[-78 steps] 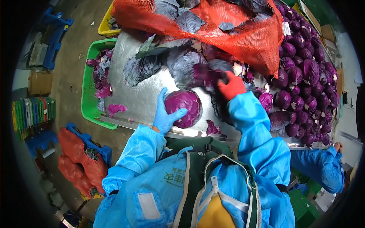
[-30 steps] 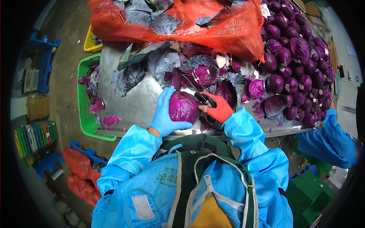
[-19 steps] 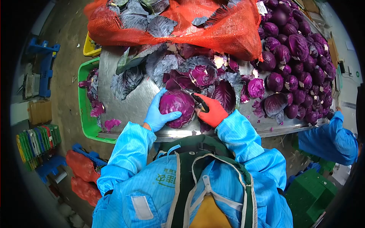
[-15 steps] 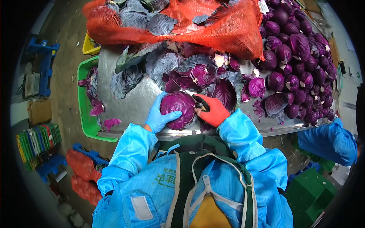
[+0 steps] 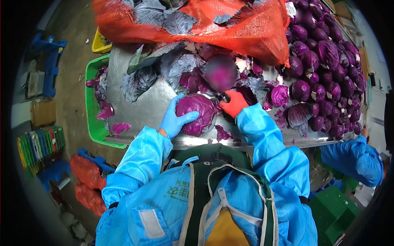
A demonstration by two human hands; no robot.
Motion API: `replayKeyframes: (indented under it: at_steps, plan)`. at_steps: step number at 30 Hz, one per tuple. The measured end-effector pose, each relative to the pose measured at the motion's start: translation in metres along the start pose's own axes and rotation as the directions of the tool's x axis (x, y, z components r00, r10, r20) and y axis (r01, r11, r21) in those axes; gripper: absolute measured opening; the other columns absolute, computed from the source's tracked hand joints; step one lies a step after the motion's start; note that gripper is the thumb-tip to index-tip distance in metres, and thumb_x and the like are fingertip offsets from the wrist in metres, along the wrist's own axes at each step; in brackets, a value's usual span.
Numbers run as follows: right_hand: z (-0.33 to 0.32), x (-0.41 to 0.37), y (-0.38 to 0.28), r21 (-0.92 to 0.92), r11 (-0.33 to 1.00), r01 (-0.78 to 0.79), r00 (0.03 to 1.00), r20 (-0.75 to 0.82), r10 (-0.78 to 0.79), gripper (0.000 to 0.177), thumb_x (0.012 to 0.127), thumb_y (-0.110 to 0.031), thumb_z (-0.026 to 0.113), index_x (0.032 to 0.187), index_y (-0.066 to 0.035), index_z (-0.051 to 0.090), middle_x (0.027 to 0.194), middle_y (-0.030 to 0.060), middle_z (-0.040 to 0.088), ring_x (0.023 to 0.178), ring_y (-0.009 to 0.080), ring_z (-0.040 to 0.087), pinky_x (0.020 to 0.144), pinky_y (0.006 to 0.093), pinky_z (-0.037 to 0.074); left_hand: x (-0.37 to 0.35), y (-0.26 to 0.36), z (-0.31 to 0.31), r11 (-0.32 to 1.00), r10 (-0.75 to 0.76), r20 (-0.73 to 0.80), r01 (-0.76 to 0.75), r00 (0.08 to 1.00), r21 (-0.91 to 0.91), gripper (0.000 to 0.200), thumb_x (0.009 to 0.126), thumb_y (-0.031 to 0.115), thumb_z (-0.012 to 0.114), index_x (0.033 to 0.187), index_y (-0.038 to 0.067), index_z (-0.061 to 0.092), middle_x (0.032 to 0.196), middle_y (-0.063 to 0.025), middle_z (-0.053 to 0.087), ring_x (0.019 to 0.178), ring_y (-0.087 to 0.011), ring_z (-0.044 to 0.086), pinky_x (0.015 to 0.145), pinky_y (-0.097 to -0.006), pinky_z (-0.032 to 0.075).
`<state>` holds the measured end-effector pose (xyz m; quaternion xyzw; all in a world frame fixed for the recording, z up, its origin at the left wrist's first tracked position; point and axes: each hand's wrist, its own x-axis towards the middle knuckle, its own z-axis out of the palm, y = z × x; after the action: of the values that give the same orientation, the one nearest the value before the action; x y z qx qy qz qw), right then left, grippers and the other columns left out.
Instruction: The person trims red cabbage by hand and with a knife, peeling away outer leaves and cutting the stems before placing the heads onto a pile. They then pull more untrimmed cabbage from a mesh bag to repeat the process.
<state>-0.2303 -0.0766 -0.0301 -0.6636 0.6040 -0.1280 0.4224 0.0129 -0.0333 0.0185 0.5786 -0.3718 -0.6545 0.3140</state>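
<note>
On the metal table, near its front edge, rests a round red cabbage. My left hand, in a blue glove, is closed round the cabbage's left side, thumb across its front. Just to the right of the cabbage is my right hand, in a red glove with dark fingers. Its fingers are curled, and a small dark thing shows at them, too hidden to name. Loose purple leaf scraps lie below that hand. Behind the cabbage are trimmed outer leaves, partly blurred.
A red mesh sack with leaves covers the table's far side. Many red cabbages are piled at the right. A green crate with leaf scraps stands at the left, a yellow crate behind it. A blue sleeve shows at far right.
My right hand has moved up and away from the cabbage's right side, its fingers more curled. Leaf scraps now show at the cabbage's lower right. My left hand still holds the cabbage.
</note>
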Motion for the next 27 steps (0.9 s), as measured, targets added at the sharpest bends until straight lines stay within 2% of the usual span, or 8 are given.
replayKeyframes:
  at_steps: [4, 6, 7, 8, 10, 16, 22, 27]
  plan:
    - [-0.027, -0.022, -0.033, 0.271, 0.956, -0.109, 0.992, -0.025, 0.120, 0.035, 0.074, -0.023, 0.066, 0.103, -0.004, 0.062, 0.081, 0.0198, 0.063, 0.082, 0.0347, 0.063, 0.075, 0.0397, 0.048, -0.003, -0.005, -0.001, 0.954, -0.142, -0.113, 0.105, 0.983, -0.282, 0.084, 0.070, 0.036, 0.078, 0.134, 0.005, 0.034, 0.125, -0.0172, 0.049, 0.111, -0.0259, 0.054, 0.094, -0.0388, 0.046]
    - [-0.026, -0.045, -0.061, 0.332, 0.943, -0.004, 0.998, -0.063, 0.026, 0.040, 0.076, -0.024, 0.067, 0.109, -0.003, 0.059, 0.084, 0.0183, 0.064, 0.085, 0.0348, 0.063, 0.077, 0.0393, 0.048, -0.008, -0.002, 0.001, 0.802, -0.353, 0.036, 0.322, 0.935, -0.504, 0.070, 0.080, 0.053, 0.062, 0.133, 0.011, 0.041, 0.123, -0.0110, 0.056, 0.107, -0.0245, 0.059, 0.088, -0.0444, 0.051]
    - [-0.023, -0.053, -0.072, 0.214, 0.972, 0.095, 0.994, -0.077, -0.080, 0.050, 0.076, -0.029, 0.068, 0.116, -0.003, 0.055, 0.096, 0.0189, 0.063, 0.091, 0.0357, 0.061, 0.081, 0.0399, 0.048, -0.007, -0.004, 0.004, 0.791, -0.325, 0.077, 0.316, 0.942, -0.524, 0.067, 0.082, 0.057, 0.056, 0.131, 0.014, 0.044, 0.120, -0.0095, 0.058, 0.104, -0.0253, 0.062, 0.079, -0.0474, 0.055]
    - [-0.012, -0.057, -0.074, 0.141, 0.975, 0.174, 0.981, -0.114, -0.158, 0.058, 0.076, -0.035, 0.068, 0.122, -0.003, 0.050, 0.107, 0.0206, 0.059, 0.099, 0.0362, 0.058, 0.085, 0.0410, 0.046, -0.007, -0.005, 0.009, 0.791, -0.326, 0.082, 0.319, 0.942, -0.522, 0.067, 0.082, 0.057, 0.056, 0.131, 0.014, 0.044, 0.120, -0.0095, 0.058, 0.104, -0.0253, 0.062, 0.079, -0.0474, 0.055]
    - [-0.004, -0.060, -0.082, 0.041, 0.994, 0.102, 0.982, -0.164, -0.094, 0.059, 0.076, -0.032, 0.071, 0.122, 0.000, 0.052, 0.108, 0.0210, 0.060, 0.100, 0.0349, 0.059, 0.087, 0.0403, 0.046, -0.007, -0.008, 0.020, 0.799, -0.365, -0.031, 0.296, 0.931, -0.523, 0.066, 0.082, 0.058, 0.056, 0.130, 0.014, 0.045, 0.121, -0.0090, 0.058, 0.103, -0.0237, 0.062, 0.077, -0.0434, 0.056]
    - [-0.005, -0.051, -0.065, 0.034, 0.995, 0.091, 0.995, -0.050, -0.089, 0.069, 0.075, -0.041, 0.065, 0.129, -0.003, 0.044, 0.108, 0.0222, 0.058, 0.101, 0.0369, 0.057, 0.086, 0.0431, 0.046, -0.005, -0.002, 0.029, 0.791, -0.444, -0.145, 0.311, 0.884, -0.527, 0.063, 0.082, 0.056, 0.058, 0.127, 0.015, 0.047, 0.118, -0.0081, 0.059, 0.099, -0.0225, 0.063, 0.074, -0.0437, 0.058]
    - [-0.007, -0.052, -0.069, -0.058, 0.997, 0.054, 0.998, -0.036, -0.056, 0.068, 0.074, -0.038, 0.065, 0.130, -0.004, 0.043, 0.107, 0.0213, 0.059, 0.098, 0.0368, 0.058, 0.086, 0.0433, 0.046, -0.010, 0.012, 0.041, 0.807, -0.451, -0.205, 0.299, 0.868, -0.509, 0.068, 0.077, 0.050, 0.068, 0.129, 0.016, 0.039, 0.119, -0.0101, 0.056, 0.098, -0.0244, 0.063, 0.071, -0.0440, 0.059]
    - [-0.012, -0.049, -0.068, 0.029, 1.000, 0.009, 1.000, -0.013, -0.009, 0.066, 0.074, -0.036, 0.065, 0.128, -0.005, 0.045, 0.104, 0.0210, 0.061, 0.097, 0.0369, 0.058, 0.085, 0.0433, 0.046, -0.010, 0.016, 0.046, 0.807, -0.443, -0.219, 0.280, 0.870, -0.520, 0.077, 0.075, 0.047, 0.071, 0.133, 0.017, 0.030, 0.121, -0.0117, 0.053, 0.099, -0.0259, 0.062, 0.069, -0.0454, 0.059]
